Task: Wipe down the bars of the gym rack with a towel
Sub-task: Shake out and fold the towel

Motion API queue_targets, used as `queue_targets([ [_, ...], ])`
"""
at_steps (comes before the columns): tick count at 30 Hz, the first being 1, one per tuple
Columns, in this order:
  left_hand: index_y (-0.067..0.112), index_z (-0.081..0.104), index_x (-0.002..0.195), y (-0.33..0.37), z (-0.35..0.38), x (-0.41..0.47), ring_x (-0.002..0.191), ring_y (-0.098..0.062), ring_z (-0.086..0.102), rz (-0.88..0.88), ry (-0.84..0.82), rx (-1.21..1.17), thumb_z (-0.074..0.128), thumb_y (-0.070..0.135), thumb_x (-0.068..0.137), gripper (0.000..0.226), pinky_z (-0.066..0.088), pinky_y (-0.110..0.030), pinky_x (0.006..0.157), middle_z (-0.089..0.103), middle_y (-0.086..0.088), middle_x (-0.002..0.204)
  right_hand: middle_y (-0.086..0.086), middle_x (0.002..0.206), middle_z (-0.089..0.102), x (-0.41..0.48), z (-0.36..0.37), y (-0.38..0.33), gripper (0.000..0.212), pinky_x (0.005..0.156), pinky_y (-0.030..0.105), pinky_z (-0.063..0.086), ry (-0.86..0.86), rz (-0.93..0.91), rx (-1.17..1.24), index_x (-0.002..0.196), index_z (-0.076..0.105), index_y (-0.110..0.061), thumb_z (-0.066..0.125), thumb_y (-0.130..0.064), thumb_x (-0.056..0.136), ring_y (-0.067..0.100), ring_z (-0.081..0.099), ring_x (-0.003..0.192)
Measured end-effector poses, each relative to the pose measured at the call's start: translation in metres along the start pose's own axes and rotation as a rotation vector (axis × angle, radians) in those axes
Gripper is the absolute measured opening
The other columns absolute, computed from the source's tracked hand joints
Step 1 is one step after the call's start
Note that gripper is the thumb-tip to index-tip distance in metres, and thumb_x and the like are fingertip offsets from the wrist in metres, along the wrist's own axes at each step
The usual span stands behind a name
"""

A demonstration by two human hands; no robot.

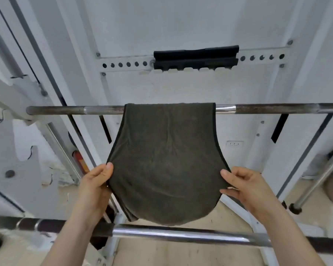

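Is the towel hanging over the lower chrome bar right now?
No, the towel is draped over the upper bar, and the left hand and right hand pinch its sides.

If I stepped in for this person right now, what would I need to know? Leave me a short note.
Left hand pinches the towel's left edge; right hand pinches its right edge.
Towel hangs over the middle of the upper bar; the lower bar runs nearer, below the towel.
Done: towel draped on the upper bar.
Left: slide it along the upper bar, then wipe the lower bar. How much is wiped cannot be told.
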State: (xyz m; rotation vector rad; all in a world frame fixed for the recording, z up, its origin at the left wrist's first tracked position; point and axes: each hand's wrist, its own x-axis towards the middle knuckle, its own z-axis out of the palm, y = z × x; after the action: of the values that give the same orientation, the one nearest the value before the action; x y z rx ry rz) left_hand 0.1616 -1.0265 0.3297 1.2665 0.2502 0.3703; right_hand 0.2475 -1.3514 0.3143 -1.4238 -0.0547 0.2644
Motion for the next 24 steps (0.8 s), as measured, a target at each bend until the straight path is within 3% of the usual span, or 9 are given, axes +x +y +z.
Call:
queue_targets([
  [2, 0.018, 0.071, 0.071, 0.005, -0.005, -0.019, 0.074, -0.013, 0.062, 0.064, -0.013, -0.015, 0.081, 0.041, 0.066, 0.026, 0.053, -0.024, 0.06, 0.067, 0.002, 0.08, 0.026, 0.093, 0.062, -0.018, -0.008, -0.007, 0.046, 0.067, 0.029, 0.059, -0.034, -0.021, 0.085, 0.095, 0.061, 0.016, 0.07, -0.024, 0.073, 0.029, 0.061, 0.089],
  [4, 0.019, 0.074, 0.077, 0.016, -0.006, -0.036, 0.084, -0.014, 0.065, 0.135, -0.027, -0.056, 0.087, 0.043, 0.058, 0.034, 0.056, -0.028, 0.072, 0.07, 0.002, 0.088, 0.019, 0.095, 0.068, -0.035, -0.015, -0.019, 0.052, 0.067, 0.029, 0.059, -0.058, -0.081, 0.15, 0.097, 0.069, 0.006, 0.082, -0.031, 0.063, 0.024, 0.066, 0.086],
  [7, 0.019, 0.075, 0.079, 0.036, -0.002, -0.06, 0.083, -0.013, 0.065, 0.251, -0.067, -0.091, 0.076, 0.023, 0.073, 0.008, 0.054, -0.026, 0.079, 0.071, 0.003, 0.083, 0.005, 0.09, 0.073, -0.056, -0.019, -0.044, 0.044, 0.071, 0.026, 0.057, -0.139, -0.221, 0.133, 0.085, 0.078, -0.017, 0.089, -0.041, 0.05, 0.016, 0.07, 0.085],
  [10, 0.014, 0.07, 0.1, 0.061, 0.001, -0.085, 0.089, -0.018, 0.064, 0.295, -0.114, -0.007, 0.05, -0.005, 0.084, 0.032, 0.055, -0.029, 0.075, 0.07, 0.0, 0.093, -0.002, 0.087, 0.073, -0.067, -0.011, -0.068, 0.024, 0.072, 0.025, 0.056, -0.157, -0.311, 0.171, 0.083, 0.078, -0.023, 0.078, -0.029, 0.06, 0.013, 0.068, 0.085],
  [13, 0.012, 0.059, 0.126, 0.085, -0.004, -0.105, 0.104, -0.025, 0.063, 0.275, -0.102, 0.115, 0.055, -0.01, 0.079, 0.053, 0.053, -0.041, 0.091, 0.066, -0.008, 0.115, -0.011, 0.089, 0.065, -0.072, 0.012, -0.087, 0.011, 0.075, 0.026, 0.057, -0.093, -0.424, -0.068, 0.093, 0.071, -0.029, 0.064, -0.021, 0.087, 0.005, 0.062, 0.087],
  [16, 0.019, 0.063, 0.125, 0.109, -0.014, -0.119, 0.109, -0.034, 0.063, 0.298, -0.018, 0.24, 0.064, 0.003, 0.079, 0.049, 0.047, -0.052, 0.097, 0.066, -0.014, 0.119, -0.006, 0.104, 0.055, -0.076, 0.037, -0.102, 0.014, 0.068, 0.027, 0.06, -0.024, -0.507, -0.296, 0.109, 0.058, -0.023, 0.047, -0.02, 0.101, 0.005, 0.059, 0.093],
  [18, 0.019, 0.07, 0.112, 0.12, -0.024, -0.128, 0.106, -0.033, 0.065, 0.363, 0.077, 0.246, 0.068, 0.009, 0.076, 0.038, 0.053, -0.047, 0.092, 0.07, -0.013, 0.112, -0.004, 0.093, 0.056, -0.078, 0.058, -0.109, 0.012, 0.057, 0.024, 0.058, -0.012, -0.55, -0.316, 0.102, 0.058, -0.02, 0.046, -0.021, 0.101, 0.004, 0.057, 0.08],
  [21, 0.018, 0.073, 0.103, 0.133, -0.049, -0.137, 0.099, -0.025, 0.066, 0.448, 0.216, 0.266, 0.068, 0.008, 0.082, 0.024, 0.056, -0.034, 0.088, 0.074, -0.002, 0.097, 0.001, 0.077, 0.058, -0.079, 0.091, -0.113, 0.019, 0.045, 0.019, 0.049, 0.048, -0.561, -0.244, 0.092, 0.065, -0.009, 0.055, -0.024, 0.097, 0.002, 0.052, 0.061],
  [24, 0.019, 0.071, 0.108, 0.143, -0.081, -0.148, 0.102, -0.021, 0.065, 0.47, 0.237, 0.283, 0.063, 0.01, 0.089, 0.022, 0.053, -0.035, 0.093, 0.072, -0.002, 0.103, 0.008, 0.084, 0.058, -0.082, 0.124, -0.11, 0.029, 0.048, 0.02, 0.047, 0.023, -0.48, -0.103, 0.091, 0.069, -0.005, 0.063, -0.033, 0.092, 0.011, 0.055, 0.074],
])
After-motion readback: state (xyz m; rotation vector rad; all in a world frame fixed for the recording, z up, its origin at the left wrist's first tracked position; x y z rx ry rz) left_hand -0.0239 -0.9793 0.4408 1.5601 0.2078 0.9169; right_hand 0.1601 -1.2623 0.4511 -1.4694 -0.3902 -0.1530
